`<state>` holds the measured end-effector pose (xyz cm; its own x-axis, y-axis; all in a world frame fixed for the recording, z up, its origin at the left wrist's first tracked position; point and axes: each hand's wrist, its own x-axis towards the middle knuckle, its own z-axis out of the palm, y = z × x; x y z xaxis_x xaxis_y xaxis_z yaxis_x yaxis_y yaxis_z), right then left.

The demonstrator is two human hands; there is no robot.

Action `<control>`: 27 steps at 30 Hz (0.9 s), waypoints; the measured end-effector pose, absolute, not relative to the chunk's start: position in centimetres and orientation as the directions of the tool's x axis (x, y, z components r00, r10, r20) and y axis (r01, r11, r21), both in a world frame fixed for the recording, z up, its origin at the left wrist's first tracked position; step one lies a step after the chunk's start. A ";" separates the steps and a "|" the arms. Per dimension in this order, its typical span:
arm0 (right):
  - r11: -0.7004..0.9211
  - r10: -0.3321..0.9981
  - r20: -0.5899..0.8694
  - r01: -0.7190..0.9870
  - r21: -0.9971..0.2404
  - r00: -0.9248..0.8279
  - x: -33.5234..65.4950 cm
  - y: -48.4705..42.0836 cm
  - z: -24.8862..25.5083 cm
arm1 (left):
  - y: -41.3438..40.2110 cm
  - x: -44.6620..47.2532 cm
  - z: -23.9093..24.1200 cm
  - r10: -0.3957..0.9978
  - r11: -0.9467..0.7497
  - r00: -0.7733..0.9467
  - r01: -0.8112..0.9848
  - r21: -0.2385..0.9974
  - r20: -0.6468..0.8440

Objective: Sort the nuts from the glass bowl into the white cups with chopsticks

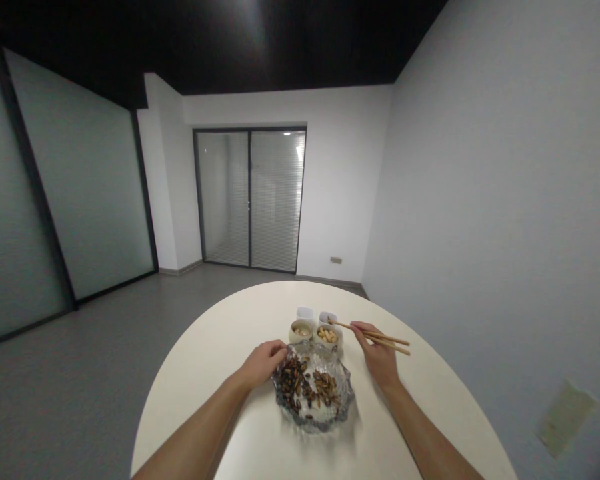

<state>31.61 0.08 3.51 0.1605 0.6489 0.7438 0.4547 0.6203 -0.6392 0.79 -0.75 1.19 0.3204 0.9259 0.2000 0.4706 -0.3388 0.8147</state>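
Observation:
A clear glass dish (347, 393) with a wavy rim lies on the round white table (215, 347), filled with dark brown seeds (307, 387). My left hand (264, 362) rests against the dish's left rim, fingers curled on it. My right hand (377, 353) holds a pair of wooden chopsticks (375, 335), whose tips reach over a small white cup of peanuts (327, 335). Next to that cup stands another small cup (301, 329) with pale pieces in it.
Two more small white containers (305, 311) stand behind the cups. A grey wall runs close along the table's right side. Frosted glass partitions and a blinded glass door (250, 200) stand beyond a grey floor.

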 end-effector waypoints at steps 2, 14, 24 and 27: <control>0.614 0.667 0.732 0.454 -0.646 0.140 31.5 0.1 3.5 | -0.8 0.8 1.3 0.925 -0.341 0.324 0.475 0.811 0.199; 0.560 0.679 0.708 0.485 -0.671 0.195 31.4 -1.5 5.6 | -0.9 0.7 1.6 0.924 -0.350 0.322 0.490 0.798 0.207; 0.619 0.783 0.577 0.393 -0.680 -0.234 29.5 -4.2 7.0 | -1.1 0.8 1.8 0.923 -0.350 0.325 0.485 0.801 0.206; 0.624 0.782 0.551 0.383 -0.682 -0.293 29.0 -4.4 6.7 | -1.0 0.8 1.8 0.925 -0.343 0.323 0.488 0.803 0.198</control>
<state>29.03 -4.36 6.69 -0.2929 0.7815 0.5509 0.3826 0.6238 -0.6815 0.83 -0.95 1.77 0.3231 0.9253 0.1984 0.4882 -0.3425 0.8027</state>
